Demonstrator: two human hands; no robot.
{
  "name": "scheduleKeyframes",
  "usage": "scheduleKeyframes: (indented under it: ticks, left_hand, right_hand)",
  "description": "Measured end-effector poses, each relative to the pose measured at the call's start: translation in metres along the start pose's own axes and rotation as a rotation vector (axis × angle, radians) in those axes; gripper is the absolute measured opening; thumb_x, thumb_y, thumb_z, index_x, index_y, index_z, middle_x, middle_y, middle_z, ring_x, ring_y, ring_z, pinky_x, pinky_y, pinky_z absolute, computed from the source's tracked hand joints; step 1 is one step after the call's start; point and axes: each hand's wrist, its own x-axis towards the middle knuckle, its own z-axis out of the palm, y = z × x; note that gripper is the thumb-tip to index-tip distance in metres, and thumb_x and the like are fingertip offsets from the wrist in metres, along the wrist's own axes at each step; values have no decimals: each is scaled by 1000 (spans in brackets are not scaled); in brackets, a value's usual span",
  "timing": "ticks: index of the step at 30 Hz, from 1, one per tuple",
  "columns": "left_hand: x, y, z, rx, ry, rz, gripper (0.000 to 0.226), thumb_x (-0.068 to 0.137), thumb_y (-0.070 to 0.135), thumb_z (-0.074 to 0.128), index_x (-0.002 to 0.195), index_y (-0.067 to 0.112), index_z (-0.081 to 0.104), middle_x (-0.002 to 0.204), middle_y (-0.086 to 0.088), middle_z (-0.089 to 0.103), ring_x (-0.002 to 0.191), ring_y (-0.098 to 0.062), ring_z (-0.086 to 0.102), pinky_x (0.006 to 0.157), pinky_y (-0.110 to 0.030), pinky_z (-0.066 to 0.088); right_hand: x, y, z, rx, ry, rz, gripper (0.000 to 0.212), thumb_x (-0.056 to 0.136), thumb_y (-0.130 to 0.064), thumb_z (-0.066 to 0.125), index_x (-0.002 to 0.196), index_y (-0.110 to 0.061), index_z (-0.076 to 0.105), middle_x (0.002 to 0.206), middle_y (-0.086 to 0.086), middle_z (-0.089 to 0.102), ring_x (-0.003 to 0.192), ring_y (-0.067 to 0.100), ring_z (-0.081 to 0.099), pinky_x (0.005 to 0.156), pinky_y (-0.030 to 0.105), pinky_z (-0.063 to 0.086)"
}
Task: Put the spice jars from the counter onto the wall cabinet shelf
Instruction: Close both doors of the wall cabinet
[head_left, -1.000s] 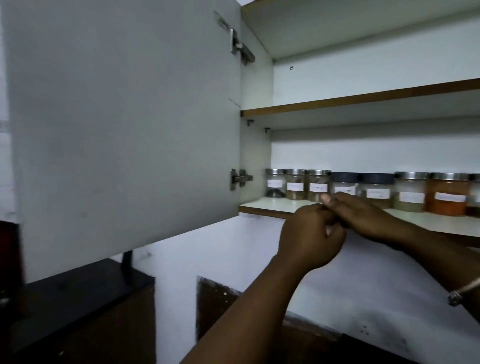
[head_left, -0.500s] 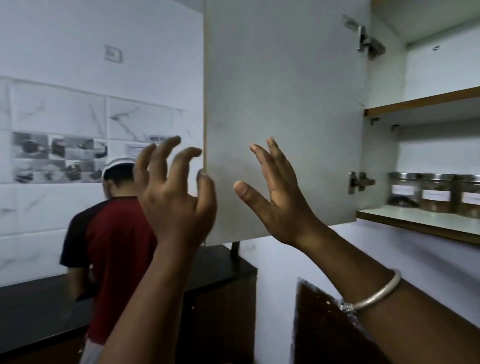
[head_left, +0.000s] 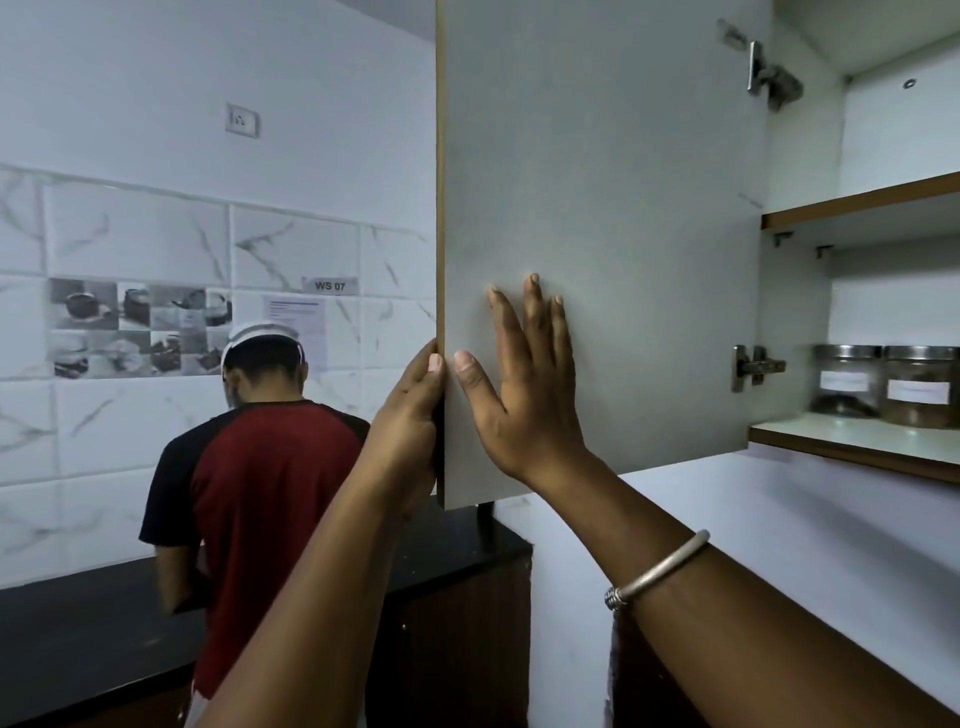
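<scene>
Left hand (head_left: 413, 415) clamped on cabinet door (head_left: 597, 208) edge; right hand (head_left: 524, 384) flat on it, fingers spread (two spice jars (head_left: 883, 384) shelved).

Two spice jars (head_left: 847, 381) (head_left: 919, 387), two hinges (head_left: 769, 73) (head_left: 753, 368), two shelves (head_left: 857, 200) (head_left: 852, 441), one door (head_left: 597, 182).

wall: white marble-veined tiles (head_left: 291, 244), left of the hands
socket: white wall socket (head_left: 242, 120), above the tiles
table: black stone table (head_left: 78, 623), below the tiles

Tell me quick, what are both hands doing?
Left hand: closed around the cabinet door edge.
Right hand: open, flat against the door's inner face, holding nothing.
</scene>
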Motion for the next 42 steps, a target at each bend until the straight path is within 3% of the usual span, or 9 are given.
scheduleKeyframes:
  ticks: [11,14,17,19,22,25,28,37,42]
  left_hand:
    - [-40,16,74,-130,-130,184,55,98,53,58,141,18,61,136,-5,69,128,-20,64,98,-27,54]
    - [-54,24,113,-94,-205,231,61,94,56,60,143,21,56,140,-8,64,132,-21,61,105,-33,53]
    - [-67,21,165,-42,-285,175,96,76,79,64,145,16,48,145,-10,56,142,-27,52,106,-27,49]
    - [-76,22,207,-74,-303,165,115,71,87,61,155,11,36,157,-10,46,151,-30,38,118,-37,41]
    - [-85,18,272,-55,-294,446,89,92,78,41,162,28,18,174,-3,16,161,-19,9,129,-52,18]
    - [-91,11,335,48,-256,534,75,95,78,32,160,50,8,175,9,-1,161,-12,-4,128,-59,9]
    - [-94,-3,386,205,-211,612,74,96,78,23,162,49,4,175,8,-8,161,-20,-10,125,-66,6]
    - [-66,-41,483,669,-152,649,74,96,70,24,164,44,11,175,-8,4,157,-43,14,109,-61,26]
    - [-40,-58,510,835,-230,709,74,96,72,15,163,41,20,172,-16,17,148,-50,27,103,-58,29]
  right_hand:
    - [-30,-3,-60,241,281,-83,64,101,-41,44,157,-12,34,169,13,22,160,25,12,126,56,18]
    - [-46,3,-98,398,300,-109,61,102,-48,44,155,-23,28,169,10,25,159,22,18,125,56,23]
    - [-61,15,-145,688,208,-24,74,97,-48,53,160,-20,27,167,13,29,155,36,27,121,63,27]
    - [-72,24,-180,811,162,12,74,95,-36,53,160,-14,26,164,15,34,151,39,34,120,65,30]
    - [-87,39,-237,880,142,91,65,96,-30,51,156,-12,34,157,14,45,148,31,42,122,61,28]
    - [-100,56,-304,924,124,243,57,97,-27,54,151,-12,44,151,17,54,142,34,50,119,56,38]
    - [-110,71,-360,734,151,342,41,100,-32,57,139,-19,61,137,6,68,129,23,64,100,32,56]
    - [-108,141,-419,-8,408,584,28,110,-38,39,116,-30,65,114,-6,72,109,10,69,101,42,57]
    - [-102,175,-436,-470,373,628,39,111,-38,32,121,-16,62,112,5,69,108,26,65,97,48,53]
